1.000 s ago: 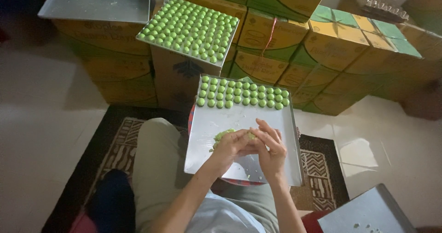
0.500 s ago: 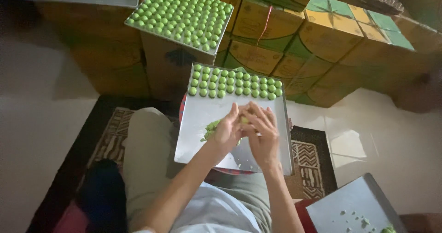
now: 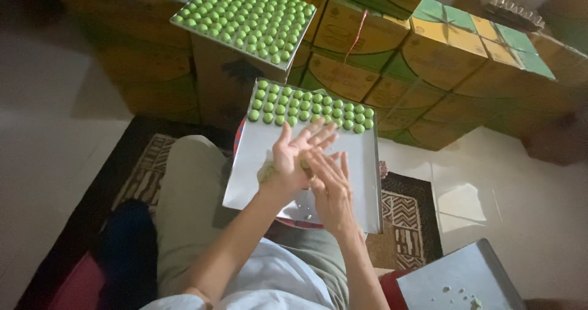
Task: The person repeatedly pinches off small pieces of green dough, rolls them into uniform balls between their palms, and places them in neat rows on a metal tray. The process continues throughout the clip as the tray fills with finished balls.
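Hands are rolling dough: left hand [image 3: 293,157] and right hand [image 3: 329,181] press flat together, a small green bit [image 3: 304,163] between the palms, over the metal tray [image 3: 257,163]. Next, it needs setting beside the rows of green balls [image 3: 309,109].

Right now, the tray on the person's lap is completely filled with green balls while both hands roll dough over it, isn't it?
Not quite. The head view shows the lap tray only partly filled: green balls line its far edge in a few rows, and the near part is bare metal. The full one is the tray on the boxes behind. The left hand and right hand do press together over the lap tray.
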